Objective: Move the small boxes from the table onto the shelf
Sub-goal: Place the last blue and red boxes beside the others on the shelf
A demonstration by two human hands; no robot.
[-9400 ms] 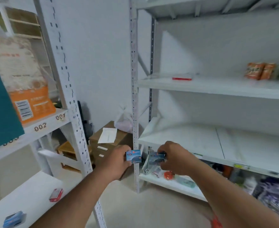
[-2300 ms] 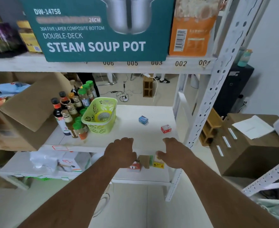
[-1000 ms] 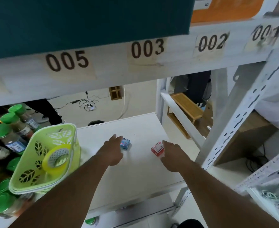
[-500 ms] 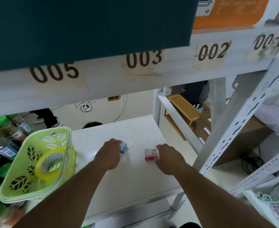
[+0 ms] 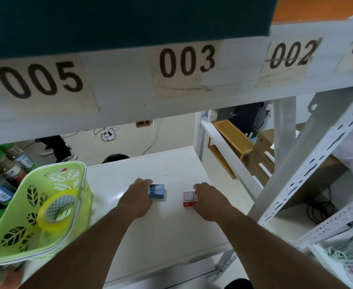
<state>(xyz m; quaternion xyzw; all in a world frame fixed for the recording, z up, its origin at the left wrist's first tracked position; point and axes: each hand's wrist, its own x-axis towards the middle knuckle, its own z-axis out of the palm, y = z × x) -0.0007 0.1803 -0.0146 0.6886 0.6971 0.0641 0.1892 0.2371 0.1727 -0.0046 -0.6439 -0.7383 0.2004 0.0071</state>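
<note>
White shelf board (image 5: 167,232), lower tier of a white perforated-metal rack: carries two small boxes, side by side and apart.

Small blue cardboard box (image 5: 156,191): rests on the board, left of centre. Left hand (image 5: 137,198) is curled against its left side, fingers over its far edge, gripping it.

Small red-and-white cardboard box (image 5: 189,198): rests on the board to the right of the blue one. Right hand (image 5: 207,199) closes on its right side, fingers wrapped round the far corner.

Lime-green plastic basket with leaf cut-outs (image 5: 25,232): stands at the board's left end, well apart from the boxes; holds a roll of yellow tape (image 5: 55,209).

Green-capped bottles (image 5: 2,163): grouped behind and left of the basket.

Upper shelf beam (image 5: 129,94): white, with paper labels 005, 003, 002; a dark green carton (image 5: 119,19) stands on it.

Wooden stool (image 5: 231,140): on the floor beyond the rack's right upright.
</note>
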